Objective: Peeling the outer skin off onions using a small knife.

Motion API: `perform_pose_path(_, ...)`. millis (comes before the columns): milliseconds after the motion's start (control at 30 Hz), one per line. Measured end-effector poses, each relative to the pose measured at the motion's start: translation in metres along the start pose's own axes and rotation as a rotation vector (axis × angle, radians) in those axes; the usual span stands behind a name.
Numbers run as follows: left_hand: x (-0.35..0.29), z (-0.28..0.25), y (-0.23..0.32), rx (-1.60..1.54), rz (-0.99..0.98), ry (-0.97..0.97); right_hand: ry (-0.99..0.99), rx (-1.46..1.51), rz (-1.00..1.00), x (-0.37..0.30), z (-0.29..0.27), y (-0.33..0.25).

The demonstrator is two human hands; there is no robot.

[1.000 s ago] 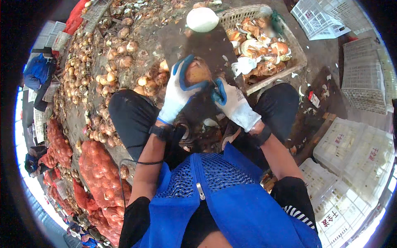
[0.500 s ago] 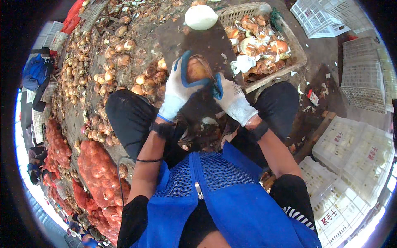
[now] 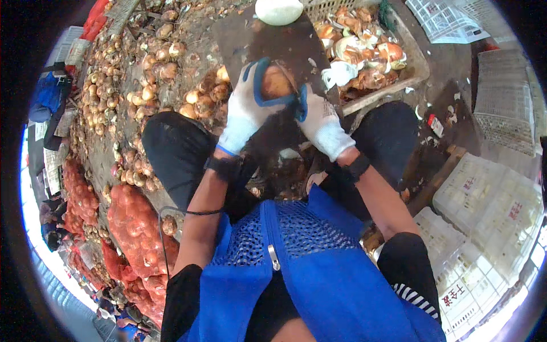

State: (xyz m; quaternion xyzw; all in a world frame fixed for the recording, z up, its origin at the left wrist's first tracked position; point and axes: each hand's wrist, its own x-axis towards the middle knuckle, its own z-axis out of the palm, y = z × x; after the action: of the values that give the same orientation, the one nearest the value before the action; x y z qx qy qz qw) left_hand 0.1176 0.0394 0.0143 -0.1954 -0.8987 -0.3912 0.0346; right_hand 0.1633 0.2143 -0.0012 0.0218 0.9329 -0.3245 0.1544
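Far left there's a big spread of loose onions (image 3: 102, 97) on the ground, with a fat red mesh sack (image 3: 134, 222) of more onions closer to me. Then my left hand (image 3: 246, 105), gloved white and blue: the fingers are partly open, thumb spread, wrapped around a brown-skinned onion (image 3: 277, 84). That onion sits over the dark desk (image 3: 273, 48) in front of me, and a peeled white one (image 3: 279, 11) is at its far end. My right hand (image 3: 319, 119) is just beside the brown onion, fingers curled in (honestly can't tell what they've got hold of, or how tightly they're closed). Right of that, a pale basket (image 3: 420, 74) full of peelings, then white plastic crates (image 3: 484, 211) at far right.
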Motion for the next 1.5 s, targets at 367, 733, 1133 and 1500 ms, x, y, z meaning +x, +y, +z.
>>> perform_pose_path(367,0.001,0.003,-0.004,0.009,-0.031,-0.045,0.009,0.04,0.071,0.003,0.008,0.002)
perform_pose_path(733,0.005,-0.001,-0.022,-0.026,0.024,-0.022,0.025,-0.012,0.058,0.015,0.017,0.007)
perform_pose_path(1133,0.002,-0.001,-0.028,-0.08,0.02,0.007,-0.007,-0.054,0.009,0.015,0.008,-0.002)
perform_pose_path(1500,-0.015,0.002,-0.014,-0.116,0.0,0.115,-0.025,-0.047,0.011,0.003,0.013,0.01)
